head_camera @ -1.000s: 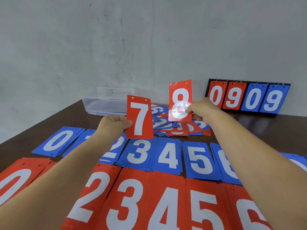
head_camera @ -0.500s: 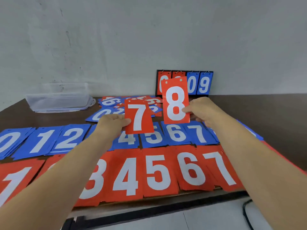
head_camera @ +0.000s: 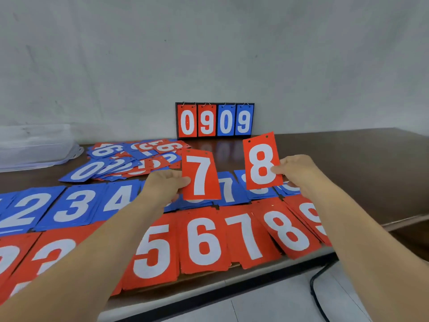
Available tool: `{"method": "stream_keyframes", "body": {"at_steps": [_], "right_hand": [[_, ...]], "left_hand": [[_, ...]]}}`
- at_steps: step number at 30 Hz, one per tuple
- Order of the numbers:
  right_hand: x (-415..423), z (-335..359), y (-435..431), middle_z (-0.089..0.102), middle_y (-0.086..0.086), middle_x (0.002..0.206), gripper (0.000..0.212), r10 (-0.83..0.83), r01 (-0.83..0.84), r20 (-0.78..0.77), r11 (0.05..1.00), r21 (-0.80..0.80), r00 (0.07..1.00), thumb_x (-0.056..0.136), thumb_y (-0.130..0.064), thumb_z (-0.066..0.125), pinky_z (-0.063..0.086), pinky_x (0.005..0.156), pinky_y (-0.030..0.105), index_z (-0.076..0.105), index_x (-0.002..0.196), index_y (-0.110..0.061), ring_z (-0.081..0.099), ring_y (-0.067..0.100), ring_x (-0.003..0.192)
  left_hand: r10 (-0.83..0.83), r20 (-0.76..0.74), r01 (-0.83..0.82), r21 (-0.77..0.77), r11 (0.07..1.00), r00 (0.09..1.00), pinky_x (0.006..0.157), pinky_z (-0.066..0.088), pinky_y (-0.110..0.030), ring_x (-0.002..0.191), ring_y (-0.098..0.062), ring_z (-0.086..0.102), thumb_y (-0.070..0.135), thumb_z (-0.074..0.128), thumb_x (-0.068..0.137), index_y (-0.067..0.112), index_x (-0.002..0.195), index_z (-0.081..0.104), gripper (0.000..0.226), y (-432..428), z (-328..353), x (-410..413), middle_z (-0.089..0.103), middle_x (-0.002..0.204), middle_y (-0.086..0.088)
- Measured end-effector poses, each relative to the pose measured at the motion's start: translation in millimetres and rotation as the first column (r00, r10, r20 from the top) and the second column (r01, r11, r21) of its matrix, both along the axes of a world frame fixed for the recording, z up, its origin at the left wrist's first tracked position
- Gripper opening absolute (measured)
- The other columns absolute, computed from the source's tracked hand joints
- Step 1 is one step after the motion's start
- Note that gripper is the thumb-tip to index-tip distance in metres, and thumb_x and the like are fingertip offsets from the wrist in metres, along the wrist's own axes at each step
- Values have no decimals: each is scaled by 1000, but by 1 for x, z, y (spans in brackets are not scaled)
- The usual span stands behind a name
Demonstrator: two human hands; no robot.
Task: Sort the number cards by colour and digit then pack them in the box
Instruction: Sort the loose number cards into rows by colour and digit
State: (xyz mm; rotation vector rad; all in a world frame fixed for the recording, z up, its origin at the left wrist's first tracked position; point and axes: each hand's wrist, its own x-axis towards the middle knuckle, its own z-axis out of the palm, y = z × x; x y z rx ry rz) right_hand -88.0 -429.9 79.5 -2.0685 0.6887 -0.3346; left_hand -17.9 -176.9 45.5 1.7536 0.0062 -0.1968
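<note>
Pinching a red 7 card [head_camera: 200, 175] by its left edge, the left hand [head_camera: 162, 184] holds it upright above the blue row; the right hand [head_camera: 294, 169] grips a red 8 card [head_camera: 262, 162] by its right edge, slightly tilted and a little higher, apart from the 7; both cards hang in the air over the table [head_camera: 348, 163], touching no pile. Beneath them runs a row of blue piles [head_camera: 76, 205], with 2, 3, 4 and 7 readable; nearer the front edge lies a row of red piles [head_camera: 204, 245] showing 5, 6, 7, 8 and 9, overlapping one another. Behind the blue row sits a loose heap of mixed red and blue cards [head_camera: 130, 159]; a clear plastic box [head_camera: 34, 147] stands at far left; a small scoreboard [head_camera: 214, 120] reading 0909 stands at the wall; a black cable [head_camera: 318, 289] lies on the floor below the table's edge.
</note>
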Motion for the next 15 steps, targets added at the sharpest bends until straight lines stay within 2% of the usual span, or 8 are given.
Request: {"method": "stream_keyframes", "body": {"at_steps": [2, 5, 8, 10, 11, 13, 15], "right_hand": [[-7, -1, -17, 68, 22, 111, 29, -4, 4, -5, 999, 43, 1000, 89, -9, 65, 44, 61, 22, 63, 111, 10, 61, 26, 85], [-24, -5, -40, 71, 13, 103, 22, 22, -18, -31, 993, 114, 999, 88, -13, 68, 50, 68, 28, 66, 107, -3, 67, 24, 86], [-44, -15, -55, 73, 6, 96, 27, 100, -98, -3, 984, 146, 995, 87, -14, 69, 55, 71, 29, 67, 113, -10, 69, 18, 81], [-57, -23, -59, 71, 2, 89, 27, 156, -155, 2, 980, 124, 988, 88, -12, 68, 52, 62, 22, 67, 115, -12, 65, 13, 71], [-62, -28, -59, 69, 0, 88, 29, 178, -177, -1, 979, 101, 984, 87, -12, 68, 49, 57, 20, 66, 116, -12, 62, 12, 68], [-70, -41, -59, 66, 0, 88, 31, 216, -215, 0, 971, 101, 976, 86, -9, 70, 43, 52, 17, 64, 117, -12, 60, 9, 69], [-79, -51, -58, 66, -1, 82, 24, 249, -250, 22, 964, 95, 968, 84, -4, 70, 38, 47, 10, 65, 105, -15, 59, 0, 60]], "left_hand": [[1, 13, -1, 17, 1000, 1000, 76, 52, -30, 64, -12, 54, 19, 66, 90, 21, 92, 59, 7, -19, 2, -4, 62, 78, 0], [0, 54, -3, 53, 999, 999, 72, 52, -26, 63, -10, 54, 19, 67, 89, 20, 92, 62, 6, -40, 0, -15, 65, 80, 0], [-15, 94, 2, 134, 991, 995, 75, 53, -30, 63, -10, 57, 21, 69, 88, 16, 111, 68, 23, -51, -9, -33, 72, 95, -6], [3, 109, -23, 184, 983, 994, 83, 54, -35, 73, -14, 63, 23, 69, 87, 18, 119, 66, 32, -54, -13, -51, 73, 98, -4], [12, 116, -35, 203, 978, 993, 83, 54, -33, 81, -15, 66, 24, 69, 88, 19, 121, 65, 33, -55, -15, -61, 74, 96, -1], [20, 143, -58, 262, 963, 989, 74, 51, -25, 90, -13, 66, 26, 68, 88, 21, 121, 63, 34, -58, -21, -80, 72, 93, 6], [27, 184, -85, 313, 946, 983, 64, 47, -21, 83, -4, 63, 27, 67, 88, 23, 120, 63, 32, -59, -31, -96, 70, 87, 14]]}}
